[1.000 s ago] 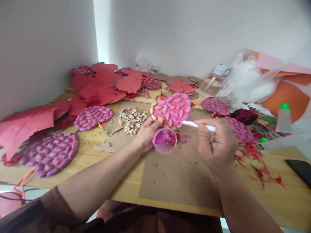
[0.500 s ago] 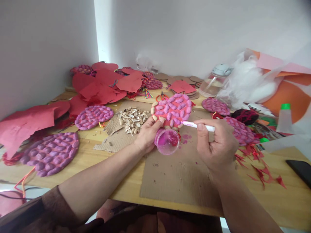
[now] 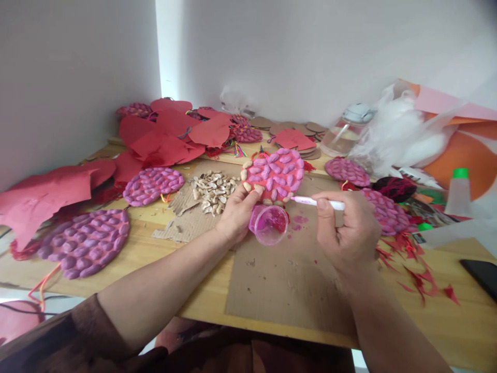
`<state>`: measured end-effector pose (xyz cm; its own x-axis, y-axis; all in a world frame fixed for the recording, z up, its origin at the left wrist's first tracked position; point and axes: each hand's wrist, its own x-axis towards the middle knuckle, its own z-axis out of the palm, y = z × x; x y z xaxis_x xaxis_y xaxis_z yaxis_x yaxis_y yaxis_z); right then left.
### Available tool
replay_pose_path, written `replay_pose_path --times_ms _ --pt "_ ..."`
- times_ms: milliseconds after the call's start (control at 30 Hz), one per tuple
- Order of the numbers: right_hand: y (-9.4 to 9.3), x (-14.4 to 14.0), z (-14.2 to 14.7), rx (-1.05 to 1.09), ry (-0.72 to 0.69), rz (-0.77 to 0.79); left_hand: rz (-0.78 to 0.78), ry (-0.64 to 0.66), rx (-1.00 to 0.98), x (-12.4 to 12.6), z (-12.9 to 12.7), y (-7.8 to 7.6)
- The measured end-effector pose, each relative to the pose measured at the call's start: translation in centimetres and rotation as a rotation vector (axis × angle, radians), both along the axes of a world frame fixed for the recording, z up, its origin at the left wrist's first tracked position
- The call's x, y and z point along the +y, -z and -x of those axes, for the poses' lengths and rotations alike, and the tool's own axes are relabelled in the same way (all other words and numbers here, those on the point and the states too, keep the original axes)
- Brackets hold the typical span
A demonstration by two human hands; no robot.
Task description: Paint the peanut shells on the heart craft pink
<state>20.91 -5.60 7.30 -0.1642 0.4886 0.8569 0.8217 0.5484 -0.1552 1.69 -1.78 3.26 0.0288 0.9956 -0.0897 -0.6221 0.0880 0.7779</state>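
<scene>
My left hand (image 3: 237,215) is closed on a red heart-shaped plaque (image 3: 269,182) covered in peanut shells, its thumb on the near-left edge. Most of the shells are pink; several along the left and lower rim are plain tan. Just below, a clear plastic cup (image 3: 267,242) with pink paint inside is tilted towards me against the same hand, whose lower fingers are hidden behind it. Between the thumb and fingers of my right hand (image 3: 345,225) is a white paintbrush (image 3: 328,204) with a pink tip, which is at the plaque's lower right rim.
Cardboard (image 3: 279,290) with pink stains lies under my hands. Beyond my left hand is a pile of peanut shells (image 3: 213,191). Finished-looking pink plaques (image 3: 87,241) and red paper shapes (image 3: 166,134) are on the left. Red scraps (image 3: 417,282), a green-capped bottle (image 3: 458,191) and a phone (image 3: 479,277) lie right.
The brush tip has shifted slightly down on the plaque's lower right rim, and the plaque and cup tilt a little differently. Both hands keep their hold; the whole view has shifted slightly.
</scene>
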Motion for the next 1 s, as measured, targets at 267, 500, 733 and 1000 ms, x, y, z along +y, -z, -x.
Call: replay_pose_path --times_ms 267,500,733,1000 --pt "-0.05 -0.06 0.10 -0.020 -0.071 0.024 0.017 0.035 0.008 0.09 0.15 0.28" --pt "-0.01 0.20 0.00 -0.033 -0.071 -0.007 0.016 0.037 0.002 0.07 0.11 0.02" --pt "0.13 0.20 0.00 -0.046 -0.030 -0.010 0.017 -0.017 0.006 0.25 0.04 0.26" --pt "0.31 0.30 -0.01 -0.084 -0.013 -0.001 0.054 0.010 -0.017 0.55 0.10 0.68"
